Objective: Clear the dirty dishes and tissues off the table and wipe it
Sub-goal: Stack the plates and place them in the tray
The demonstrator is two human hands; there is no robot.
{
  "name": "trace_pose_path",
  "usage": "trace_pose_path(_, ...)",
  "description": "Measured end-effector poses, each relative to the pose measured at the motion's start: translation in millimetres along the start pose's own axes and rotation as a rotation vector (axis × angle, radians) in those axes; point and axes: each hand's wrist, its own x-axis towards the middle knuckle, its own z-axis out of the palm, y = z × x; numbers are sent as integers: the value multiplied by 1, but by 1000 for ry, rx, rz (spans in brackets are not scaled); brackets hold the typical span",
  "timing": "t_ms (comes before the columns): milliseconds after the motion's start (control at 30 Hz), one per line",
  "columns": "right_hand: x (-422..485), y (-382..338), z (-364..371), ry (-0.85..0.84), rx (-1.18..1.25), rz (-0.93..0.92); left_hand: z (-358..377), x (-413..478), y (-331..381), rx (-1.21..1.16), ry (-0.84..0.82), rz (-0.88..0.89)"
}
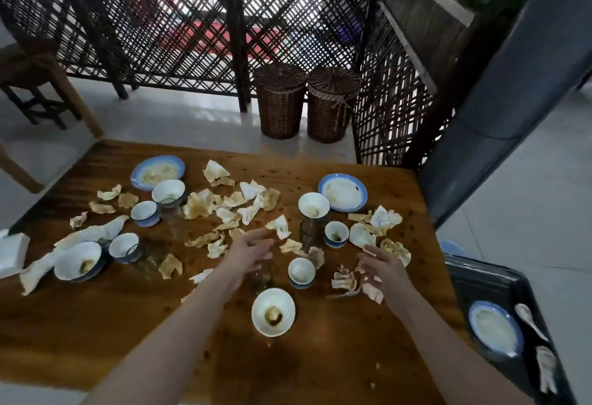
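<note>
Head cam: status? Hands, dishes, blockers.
Left hand open over a glass; right hand open beside soiled tissues. Dirty bowls litter the table; one plate in the tray. Nothing blocking either hand.

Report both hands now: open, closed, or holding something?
Left hand: open, fingers relaxed, holding nothing, over a glass.
Right hand: open, fingers spread over crumpled tissues, gripping none.
</note>
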Motion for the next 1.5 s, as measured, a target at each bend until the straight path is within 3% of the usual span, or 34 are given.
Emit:
trace_pose_path(433,168,-62,-3,90,39,18,53,177,85,208,6,67)
trace_pose_path(767,265,-67,-7,142,-38,67,104,286,98,407,-70,20)
trace_pose_path(1133,305,-54,6,95,-34,56,125,320,97,496,-137,-79)
trace_pose_path(1500,281,-69,-8,104,71,-30,132,294,119,456,-174,51)
